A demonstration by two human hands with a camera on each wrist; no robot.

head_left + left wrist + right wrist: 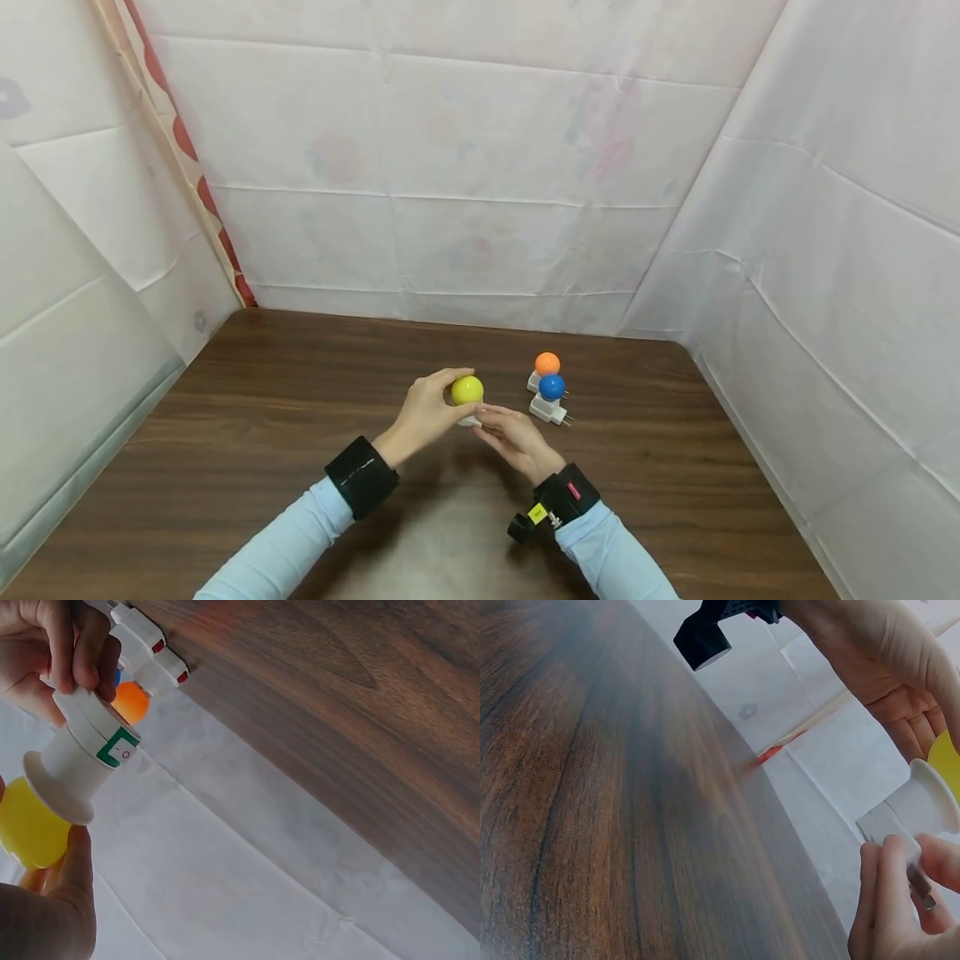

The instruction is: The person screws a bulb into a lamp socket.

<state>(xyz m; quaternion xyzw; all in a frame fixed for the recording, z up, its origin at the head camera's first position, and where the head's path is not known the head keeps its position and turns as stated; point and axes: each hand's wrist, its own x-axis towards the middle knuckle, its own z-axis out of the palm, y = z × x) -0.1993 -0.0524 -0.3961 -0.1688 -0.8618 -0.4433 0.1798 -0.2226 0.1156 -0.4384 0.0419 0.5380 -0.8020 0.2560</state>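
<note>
In the head view my left hand (426, 414) holds a round yellow light bulb (467, 389) between fingers and thumb. The bulb sits in a white plug-in lamp holder (79, 761), whose rocker switch (120, 748) has a green surround in the left wrist view. My right hand (522, 442) pinches the plug end of that holder. Metal prongs (928, 901) show just past its fingers in the right wrist view. Both hands keep the bulb and holder above the table. How far the bulb is screwed into the collar cannot be seen.
Right of the hands, an orange bulb (547, 363) and a blue bulb (551, 387) stand in white plug-in holders on the dark wooden table (300, 367). Red switches (182, 677) show on those holders. White sheets (465, 167) hang behind the table and at both sides.
</note>
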